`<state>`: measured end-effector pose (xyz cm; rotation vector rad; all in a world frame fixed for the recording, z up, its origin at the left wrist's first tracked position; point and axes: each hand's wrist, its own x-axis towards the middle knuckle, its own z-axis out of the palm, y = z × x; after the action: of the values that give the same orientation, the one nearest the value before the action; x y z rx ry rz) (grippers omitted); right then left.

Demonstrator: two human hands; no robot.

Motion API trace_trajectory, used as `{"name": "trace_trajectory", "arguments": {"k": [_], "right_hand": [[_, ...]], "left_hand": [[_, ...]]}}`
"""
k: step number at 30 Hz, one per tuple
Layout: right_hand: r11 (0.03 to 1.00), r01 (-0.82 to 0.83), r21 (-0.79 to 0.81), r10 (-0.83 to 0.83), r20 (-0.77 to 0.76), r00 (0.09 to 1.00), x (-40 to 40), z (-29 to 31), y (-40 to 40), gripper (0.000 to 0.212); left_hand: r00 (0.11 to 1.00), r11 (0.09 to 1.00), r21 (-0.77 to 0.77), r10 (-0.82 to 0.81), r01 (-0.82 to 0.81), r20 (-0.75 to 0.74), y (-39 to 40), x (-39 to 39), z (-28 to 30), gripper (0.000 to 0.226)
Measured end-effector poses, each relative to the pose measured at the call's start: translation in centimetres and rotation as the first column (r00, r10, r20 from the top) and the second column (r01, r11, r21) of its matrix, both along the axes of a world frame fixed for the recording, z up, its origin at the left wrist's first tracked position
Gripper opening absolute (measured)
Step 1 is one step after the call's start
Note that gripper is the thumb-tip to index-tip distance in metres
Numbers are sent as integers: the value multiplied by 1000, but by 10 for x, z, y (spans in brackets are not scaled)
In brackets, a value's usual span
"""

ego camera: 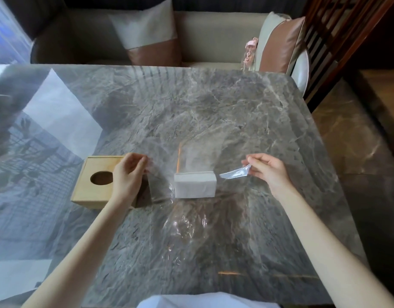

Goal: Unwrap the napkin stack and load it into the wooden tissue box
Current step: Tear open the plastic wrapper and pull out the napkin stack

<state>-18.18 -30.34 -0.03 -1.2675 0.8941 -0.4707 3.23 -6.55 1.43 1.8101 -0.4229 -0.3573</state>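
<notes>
Both hands' fingers pinch clear plastic wrap [235, 173] spread around a white napkin stack [195, 185] beside a wooden tissue box [98, 192] on a marble table [236, 112]; left hand [129, 174], right hand [268, 168].

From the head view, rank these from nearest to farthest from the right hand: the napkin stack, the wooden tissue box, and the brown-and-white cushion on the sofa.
Measured from the right hand:
1. Napkin stack, just to its left at table centre.
2. Wooden tissue box, farther left, beyond the stack, partly behind the left hand.
3. Brown-and-white cushion, off the table, on the sofa at the back.
</notes>
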Motion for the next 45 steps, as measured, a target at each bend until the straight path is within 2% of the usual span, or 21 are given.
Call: {"name": "trace_trajectory", "arguments": {"k": [3, 7, 10, 13, 18, 25, 29, 33, 35, 38, 42, 45], "right_hand": [[999, 25, -25, -27, -50, 998, 15, -10, -7, 10], [998, 62, 11, -61, -100, 993, 35, -19, -11, 22], [992, 75, 105, -63, -122, 991, 40, -26, -9, 31], [983, 60, 175, -25, -195, 980, 35, -37, -4, 34], [989, 9, 151, 34, -282, 959, 31, -49, 8, 23], [954, 65, 291, 1, -220, 975, 18, -53, 10, 14], [966, 26, 258, 14, -153, 988, 9, -42, 12, 12], [968, 36, 247, -41, 17, 999, -1, -29, 17, 13], [968, 3, 252, -10, 28, 1000, -5, -28, 26, 13], [964, 4, 265, -28, 86, 996, -12, -27, 36, 29], [980, -72, 187, 53, 108, 993, -20, -18, 42, 15], [986, -20, 168, 1, 107, 994, -24, -13, 39, 17]], "left_hand": [[998, 997, 60, -55, 57, -32, -16, 10, -11, 8], [982, 959, 238, -124, 155, -143, -31, 20, -26, 44], [980, 933, 344, -42, 109, -197, -35, 18, -37, 60], [984, 903, 428, 39, 39, -172, -30, 10, -54, 55], [950, 956, 294, 113, -24, -290, -23, -1, -71, 20], [881, 970, 194, 217, -147, -421, -19, -11, -76, 17], [879, 973, 118, 228, -196, -418, -15, -19, -66, 16], [926, 987, -16, 143, -158, -348, -4, -27, -39, 16], [940, 992, -53, 89, -112, -330, 3, -30, -29, 18], [956, 996, -60, 41, -61, -292, 12, -34, -21, 22], [926, 977, -214, -69, -13, -372, 23, -42, -13, 19], [925, 977, -211, -114, 38, -362, 30, -42, -8, 19]]}}
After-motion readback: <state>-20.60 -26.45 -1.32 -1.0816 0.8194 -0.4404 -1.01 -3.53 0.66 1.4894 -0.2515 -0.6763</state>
